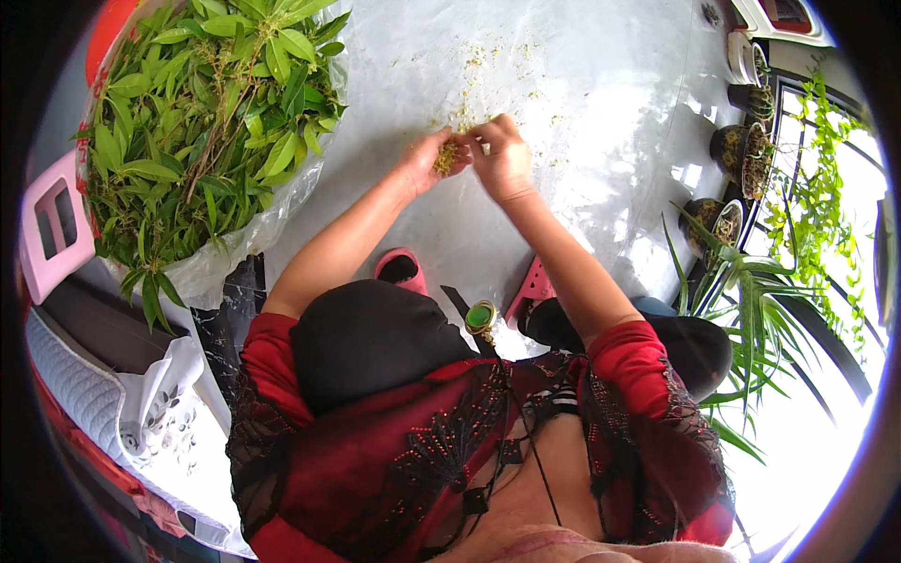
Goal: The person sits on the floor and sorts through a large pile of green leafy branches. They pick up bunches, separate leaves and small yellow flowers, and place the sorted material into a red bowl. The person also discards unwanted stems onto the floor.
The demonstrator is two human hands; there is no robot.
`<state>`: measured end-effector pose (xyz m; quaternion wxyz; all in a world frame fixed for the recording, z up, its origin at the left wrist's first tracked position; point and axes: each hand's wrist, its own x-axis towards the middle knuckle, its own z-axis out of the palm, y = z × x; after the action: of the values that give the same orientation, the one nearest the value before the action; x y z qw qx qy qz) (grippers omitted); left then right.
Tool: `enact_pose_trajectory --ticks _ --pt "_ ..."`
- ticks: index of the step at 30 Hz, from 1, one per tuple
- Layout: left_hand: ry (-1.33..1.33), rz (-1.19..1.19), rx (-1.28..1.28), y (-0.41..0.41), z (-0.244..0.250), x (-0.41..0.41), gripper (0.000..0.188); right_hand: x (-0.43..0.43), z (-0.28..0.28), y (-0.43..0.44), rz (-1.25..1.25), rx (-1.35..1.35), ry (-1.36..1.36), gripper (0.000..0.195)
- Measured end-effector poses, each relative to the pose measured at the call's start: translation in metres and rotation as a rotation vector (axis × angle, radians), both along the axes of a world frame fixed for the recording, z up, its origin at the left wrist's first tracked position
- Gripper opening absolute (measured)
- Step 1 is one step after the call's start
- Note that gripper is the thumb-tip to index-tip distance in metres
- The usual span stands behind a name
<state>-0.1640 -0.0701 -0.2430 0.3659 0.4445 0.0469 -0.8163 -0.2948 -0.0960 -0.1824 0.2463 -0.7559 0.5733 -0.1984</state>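
My left hand is cupped palm up around a clump of small yellow-green blossoms. Close beside its fingertips, my right hand has its thumb and fingers drawn together in a pinch. Whether something tiny sits between those fingers is too small and blurred to tell. Below and beyond both hands, yellow-green plant bits lie scattered over the grey floor. To the left is a big heap of cut leafy branches, some carrying fine flower sprigs, on a clear plastic sheet or bag.
A pink plastic stool stands at the left, next to the heap. My pink clogs rest on the floor under my arms. Along the right side stand several plant pots and a spiky-leaved plant. A green pendant hangs before my chest.
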Motion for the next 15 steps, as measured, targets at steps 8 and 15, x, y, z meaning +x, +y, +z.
enact_pose_trajectory --ticks 8,15 --pt "-0.055 -0.155 -0.205 0.001 0.002 0.003 0.027 0.01 -0.002 -0.006 0.086 0.109 0.171 0.008" --pt "-0.233 -0.314 -0.261 -0.005 0.015 0.002 0.023 -0.018 0.008 -0.033 0.014 0.556 0.184 0.033"
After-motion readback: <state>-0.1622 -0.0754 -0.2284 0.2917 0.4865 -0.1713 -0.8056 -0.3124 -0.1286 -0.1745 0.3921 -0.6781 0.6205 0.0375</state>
